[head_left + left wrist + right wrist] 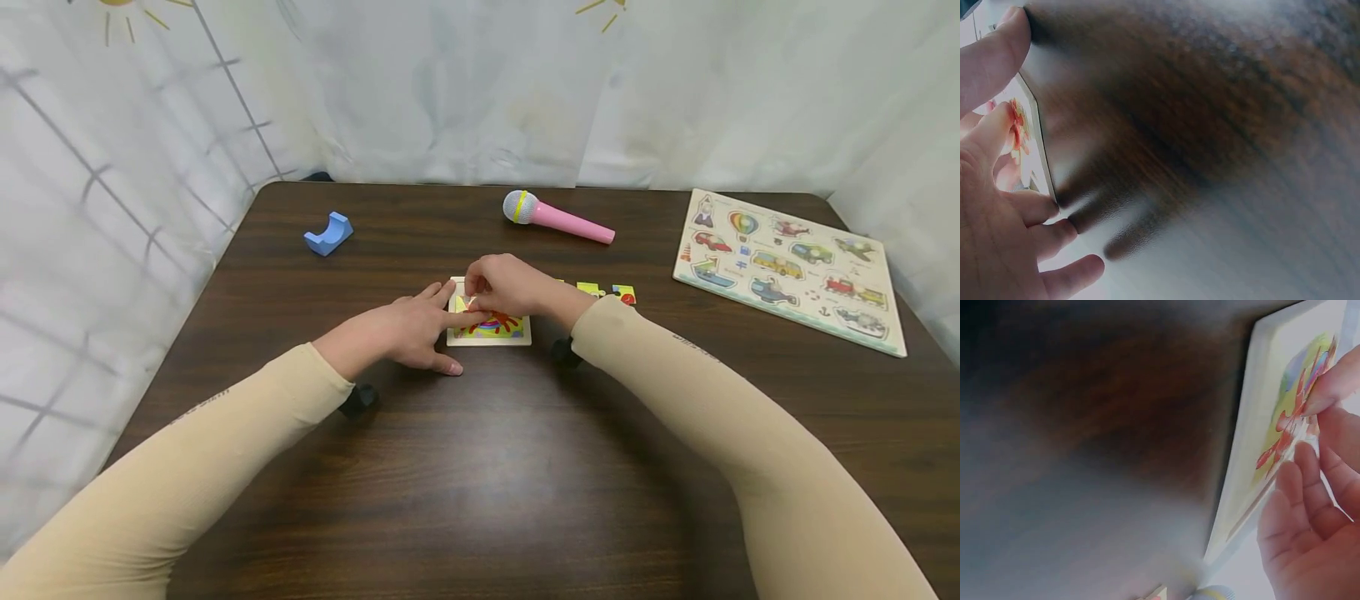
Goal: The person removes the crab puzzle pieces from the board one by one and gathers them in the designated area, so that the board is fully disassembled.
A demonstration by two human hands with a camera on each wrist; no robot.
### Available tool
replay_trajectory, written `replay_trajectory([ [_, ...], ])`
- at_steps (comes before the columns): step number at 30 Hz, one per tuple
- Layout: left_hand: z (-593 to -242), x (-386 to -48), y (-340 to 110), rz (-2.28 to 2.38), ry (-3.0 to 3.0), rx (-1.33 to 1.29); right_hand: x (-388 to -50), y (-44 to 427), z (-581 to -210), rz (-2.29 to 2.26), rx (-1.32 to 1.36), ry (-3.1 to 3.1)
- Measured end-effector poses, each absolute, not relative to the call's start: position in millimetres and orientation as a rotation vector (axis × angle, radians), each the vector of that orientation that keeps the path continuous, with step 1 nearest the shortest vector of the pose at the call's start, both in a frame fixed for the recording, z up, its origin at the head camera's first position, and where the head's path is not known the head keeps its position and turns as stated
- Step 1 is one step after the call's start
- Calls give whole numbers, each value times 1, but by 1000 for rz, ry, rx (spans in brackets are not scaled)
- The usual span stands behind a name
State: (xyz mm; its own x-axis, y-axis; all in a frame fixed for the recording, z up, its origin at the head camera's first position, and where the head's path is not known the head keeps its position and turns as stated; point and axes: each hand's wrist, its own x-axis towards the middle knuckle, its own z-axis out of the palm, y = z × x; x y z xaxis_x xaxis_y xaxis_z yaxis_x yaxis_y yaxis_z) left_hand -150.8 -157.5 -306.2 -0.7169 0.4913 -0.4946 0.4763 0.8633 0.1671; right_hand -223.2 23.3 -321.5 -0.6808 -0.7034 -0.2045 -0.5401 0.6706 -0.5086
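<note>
A small jigsaw puzzle (491,341) in a pale wooden frame lies on the table, its picture yellow with a red crab-like shape. My left hand (408,329) spreads its fingers at the frame's left side. Its index finger reaches over the picture and touches it; the thumb rests apart, near the table. My right hand (510,285) is above the puzzle's upper part, thumb and index finger pinching a small puzzle piece against the picture. Those fingers mostly hide the piece. In the right wrist view, the other fingers of the right hand (1316,531) are loosely bent beside the frame (1244,444).
Several loose yellow puzzle pieces (624,293) lie right of the frame, partly behind the right wrist. Behind is a pink toy microphone (566,223). A blue curved block (330,234) sits at the back left, a vehicle picture board (795,271) at the right.
</note>
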Motion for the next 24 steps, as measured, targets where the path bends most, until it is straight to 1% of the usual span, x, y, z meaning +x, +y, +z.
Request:
replay_trajectory([
  [7, -306, -151, -158, 38, 2492, 708, -224, 24, -318, -715, -935, 2464],
  [11, -307, -151, -157, 33, 2490, 701, -224, 34, -313, -799, -936, 2477],
  [14, -308, -152, -155, 26, 2492, 687, -224, 54, -306, -849, -922, 2535],
  [17, -309, -153, -154, 21, 2492, 666, -226, 82, -301, -883, -850, 2585],
  [21, -307, -152, -153, 19, 2492, 650, -227, 117, -303, -872, -736, 2625],
  [24, -306, -151, -153, 19, 2492, 641, -226, 134, -309, -805, -701, 2624],
])
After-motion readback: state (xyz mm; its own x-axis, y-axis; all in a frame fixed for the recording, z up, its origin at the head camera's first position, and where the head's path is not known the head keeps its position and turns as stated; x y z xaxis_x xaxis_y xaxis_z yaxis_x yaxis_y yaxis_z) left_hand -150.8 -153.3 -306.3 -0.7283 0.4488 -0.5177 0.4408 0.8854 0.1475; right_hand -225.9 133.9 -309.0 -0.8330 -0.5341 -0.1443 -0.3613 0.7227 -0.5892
